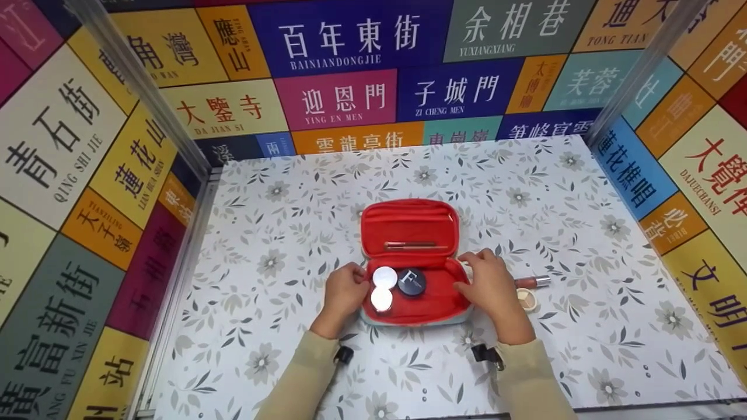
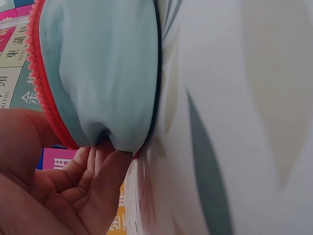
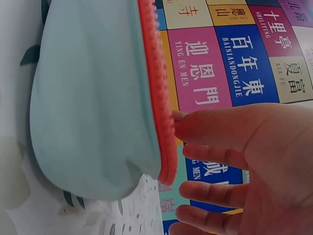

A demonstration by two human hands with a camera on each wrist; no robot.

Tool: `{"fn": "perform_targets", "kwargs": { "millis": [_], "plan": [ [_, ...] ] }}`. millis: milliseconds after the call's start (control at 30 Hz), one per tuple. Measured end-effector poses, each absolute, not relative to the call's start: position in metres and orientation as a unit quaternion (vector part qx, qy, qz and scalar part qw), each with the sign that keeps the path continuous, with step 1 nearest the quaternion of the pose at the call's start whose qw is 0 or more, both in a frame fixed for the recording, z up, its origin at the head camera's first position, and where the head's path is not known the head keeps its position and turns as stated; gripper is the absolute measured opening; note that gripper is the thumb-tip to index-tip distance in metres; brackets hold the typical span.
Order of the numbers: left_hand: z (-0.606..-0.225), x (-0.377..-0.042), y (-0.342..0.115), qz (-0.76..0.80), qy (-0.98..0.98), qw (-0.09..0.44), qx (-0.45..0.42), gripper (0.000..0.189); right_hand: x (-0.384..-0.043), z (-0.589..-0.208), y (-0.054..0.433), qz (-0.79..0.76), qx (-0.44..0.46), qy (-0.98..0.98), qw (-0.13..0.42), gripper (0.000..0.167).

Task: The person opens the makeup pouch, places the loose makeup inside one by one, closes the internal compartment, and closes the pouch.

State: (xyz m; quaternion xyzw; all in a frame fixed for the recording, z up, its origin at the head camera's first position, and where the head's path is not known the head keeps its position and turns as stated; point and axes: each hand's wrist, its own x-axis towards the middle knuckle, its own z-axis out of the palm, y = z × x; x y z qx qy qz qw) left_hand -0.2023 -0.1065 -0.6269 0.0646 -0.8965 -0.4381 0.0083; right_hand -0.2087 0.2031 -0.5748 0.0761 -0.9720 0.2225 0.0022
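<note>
A cosmetic bag [image 1: 435, 306], pale blue-green outside and red inside, lies unzipped with its lid folded back. My left hand [image 1: 346, 289] grips its left end; in the left wrist view the fingers [image 2: 105, 169] dent the fabric of the side. At the right end is my right hand [image 1: 489, 284], its thumb at the red zipper edge [image 3: 159, 122] and the other fingers spread apart, off the fabric. Inside the bag sit a dark round compact [image 1: 411, 282] marked with a letter and two shiny round pieces, one silvery [image 1: 384, 277] and one glaring white [image 1: 381, 299].
A slim brush-like stick [image 1: 410, 245] lies across the lid's lining. Right of the right hand are a lip gloss tube [image 1: 534, 282] and a small round palette [image 1: 527, 300]. Sign-printed panels [image 1: 338, 99] wall the flower-patterned table [image 1: 274, 233] at the back and sides.
</note>
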Motion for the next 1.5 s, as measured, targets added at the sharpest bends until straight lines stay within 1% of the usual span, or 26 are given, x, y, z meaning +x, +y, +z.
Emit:
{"fn": "perform_targets", "kwargs": {
  "millis": [233,467,733,1133,1367,1500],
  "plan": [
    [-0.627,-0.204,-0.107,-0.444,-0.893,0.002,0.071,0.004,-0.207,-0.579,0.221,0.226,0.065,-0.972,0.026,0.043],
    [-0.628,-0.202,-0.107,-0.444,-0.894,0.0,0.067,0.005,-0.203,-0.585,0.24,0.21,0.044,-0.977,0.014,0.045],
    [-0.629,-0.202,-0.106,-0.442,-0.894,-0.006,0.072,0.005,-0.198,-0.591,0.257,0.214,0.038,-0.976,0.023,0.045],
    [-0.626,-0.202,-0.107,-0.438,-0.897,0.004,0.058,0.005,-0.193,-0.598,0.285,0.215,0.018,-0.976,0.018,0.044],
    [-0.627,-0.203,-0.107,-0.44,-0.896,0.004,0.062,0.005,-0.191,-0.6,0.295,0.211,0.008,-0.977,-0.013,0.046],
    [-0.628,-0.203,-0.107,-0.437,-0.897,0.004,0.063,0.005,-0.19,-0.602,0.3,0.217,0.002,-0.976,-0.014,0.045]
  ]
}}
